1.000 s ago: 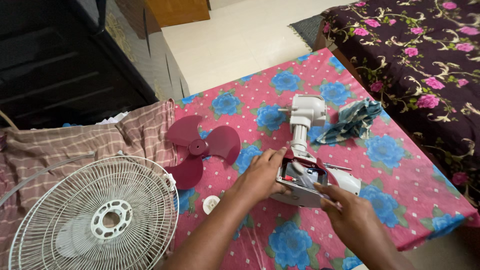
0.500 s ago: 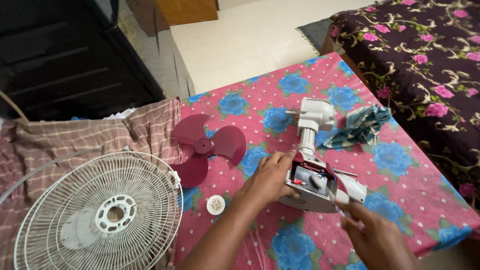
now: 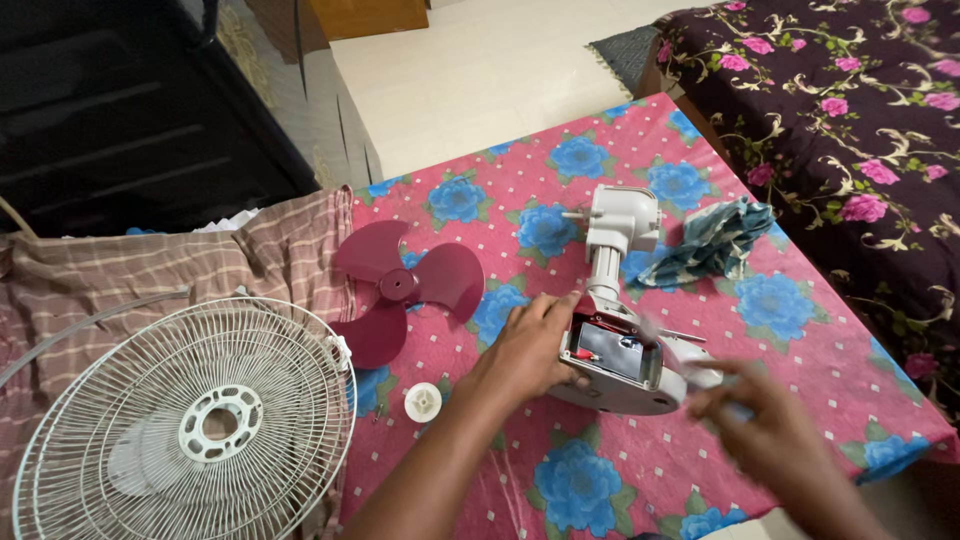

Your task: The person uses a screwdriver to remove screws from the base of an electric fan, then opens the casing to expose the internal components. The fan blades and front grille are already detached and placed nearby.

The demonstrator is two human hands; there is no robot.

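My left hand (image 3: 525, 352) grips the left edge of a white fan body (image 3: 625, 392) that lies on the pink flowered tablecloth (image 3: 560, 480). The body's cover is off, showing a dark red rim and wiring inside. Its white neck and pivot head (image 3: 620, 218) point away from me. My right hand (image 3: 765, 430) is blurred at the body's right end, just off it, fingers curled around what looks like a thin tool. A thin metal rod (image 3: 682, 335) lies beside the body.
A dark red three-blade fan propeller (image 3: 400, 285) and a small white round cap (image 3: 423, 401) lie to the left. A white wire fan grille (image 3: 190, 420) rests on a checked cloth (image 3: 150, 265). A crumpled blue patterned cloth (image 3: 715, 240) lies behind. A bed with a dark floral cover (image 3: 850, 120) stands to the right.
My right hand has pulled back from the open fan body toward the right and is now blurred. My left hand keeps its grip on the body.
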